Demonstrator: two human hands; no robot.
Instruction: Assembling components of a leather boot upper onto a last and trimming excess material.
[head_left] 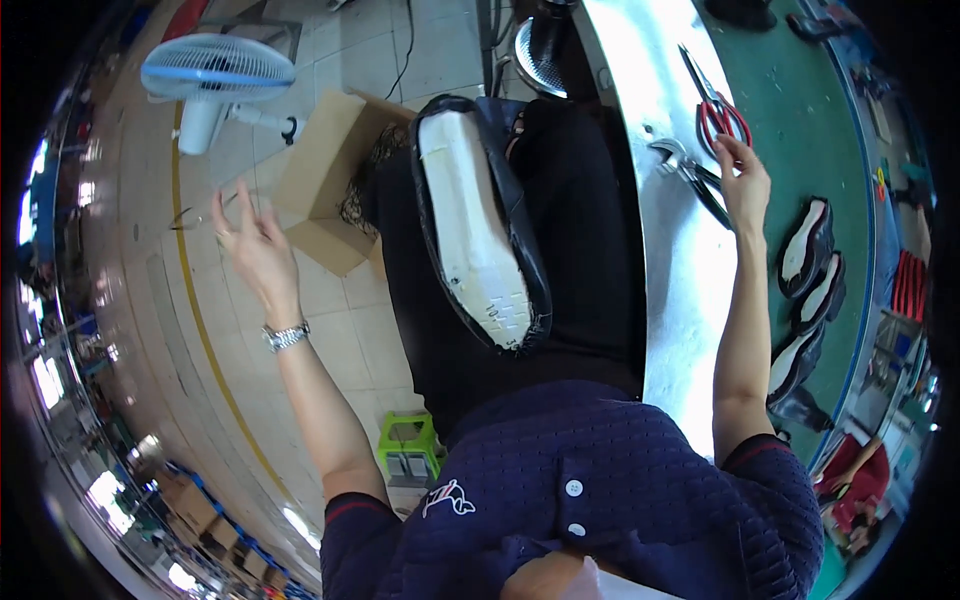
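Note:
Across my lap lies a black shoe upper, bottom up, with its pale insole (475, 220) showing and the dark edge gathered around it. My left hand (258, 245) is raised off to the left, above the floor, with its fingers spread. A thin dark strand shows near those fingertips; whether it touches them is unclear. On the right, my right hand (743, 185) pinches the red handle of the scissors (722, 118), whose blades point away from me. Beside that hand, pliers (690, 178) with a metal head and dark handles lie on the shiny metal ledge (680, 330).
Several black shoes (805, 250) with pale bottoms lie on the green work surface (790, 130) at right. A cardboard box (325, 170) with dark stringy scraps stands left of my legs, near a white fan (218, 75). A green stool (408, 435) stands lower left. Another person (860, 480) is at lower right.

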